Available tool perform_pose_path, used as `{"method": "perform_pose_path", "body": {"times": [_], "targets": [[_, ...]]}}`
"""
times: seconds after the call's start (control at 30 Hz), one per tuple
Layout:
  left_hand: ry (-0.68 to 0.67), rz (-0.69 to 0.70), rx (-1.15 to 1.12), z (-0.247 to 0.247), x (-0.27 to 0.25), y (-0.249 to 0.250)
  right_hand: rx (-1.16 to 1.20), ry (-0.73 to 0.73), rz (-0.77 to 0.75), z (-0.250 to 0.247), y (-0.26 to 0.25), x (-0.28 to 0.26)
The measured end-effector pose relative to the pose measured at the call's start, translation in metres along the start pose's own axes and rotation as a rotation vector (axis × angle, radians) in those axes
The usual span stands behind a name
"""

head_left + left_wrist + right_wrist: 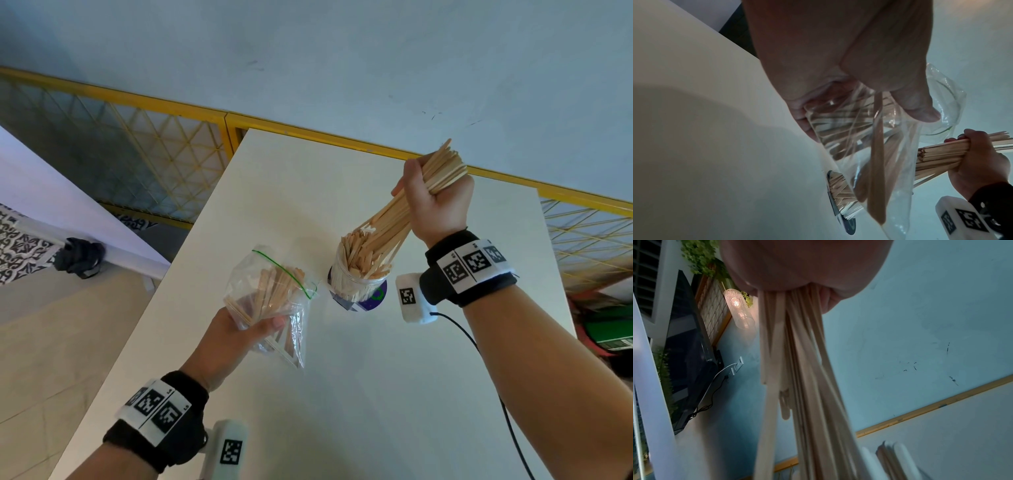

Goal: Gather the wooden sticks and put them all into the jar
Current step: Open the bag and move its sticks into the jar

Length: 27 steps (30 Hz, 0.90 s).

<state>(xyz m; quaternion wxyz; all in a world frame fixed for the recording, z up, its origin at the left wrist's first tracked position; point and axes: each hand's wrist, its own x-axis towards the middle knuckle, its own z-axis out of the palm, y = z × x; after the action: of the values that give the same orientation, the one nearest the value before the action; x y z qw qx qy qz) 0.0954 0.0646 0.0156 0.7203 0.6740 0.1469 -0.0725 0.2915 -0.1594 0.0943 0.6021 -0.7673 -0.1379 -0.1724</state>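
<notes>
Above the jar (already crowded), the right hand grips a stick bundle; left of it, the left hand grips a bag.

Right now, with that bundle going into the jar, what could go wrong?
1. The jar already looks packed with sticks, and the right hand feeds in a thick bundle of sticks at a slant; some may miss the mouth and spill onto the table.
2. Neither hand steadies the jar, so a sideways push from the bundle might tip it.
3. The left hand holds the plastic bag, with sticks inside, close beside the jar; it could bump it.
</notes>
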Motion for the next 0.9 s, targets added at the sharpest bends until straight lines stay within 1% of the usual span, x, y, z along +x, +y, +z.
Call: {"method": "perform_pose_path", "body": {"times": [0.2, 0.4, 0.5, 0.6, 0.8, 0.9], "targets": [[-0.009, 0.005, -0.015, 0.004, 0.005, 0.003, -0.017, -0.015, -0.002, -0.006, -0.002, 0.002], [-0.016, 0.018, -0.032, 0.004, 0.005, 0.009, -0.088, -0.109, 0.056, 0.002, 0.000, 0.000], [-0.023, 0.013, -0.029, 0.004, 0.004, 0.007, -0.147, -0.079, 0.051, 0.009, 0.004, -0.004], [-0.010, 0.005, -0.028, 0.004, 0.003, 0.006, -0.182, -0.050, 0.094, 0.016, 0.006, -0.004], [-0.010, 0.002, -0.051, 0.004, 0.003, 0.009, -0.293, -0.188, 0.124, 0.016, -0.003, 0.004], [-0.016, 0.015, -0.059, 0.005, 0.005, 0.012, -0.321, -0.225, 0.116, 0.013, -0.007, 0.008]]}}
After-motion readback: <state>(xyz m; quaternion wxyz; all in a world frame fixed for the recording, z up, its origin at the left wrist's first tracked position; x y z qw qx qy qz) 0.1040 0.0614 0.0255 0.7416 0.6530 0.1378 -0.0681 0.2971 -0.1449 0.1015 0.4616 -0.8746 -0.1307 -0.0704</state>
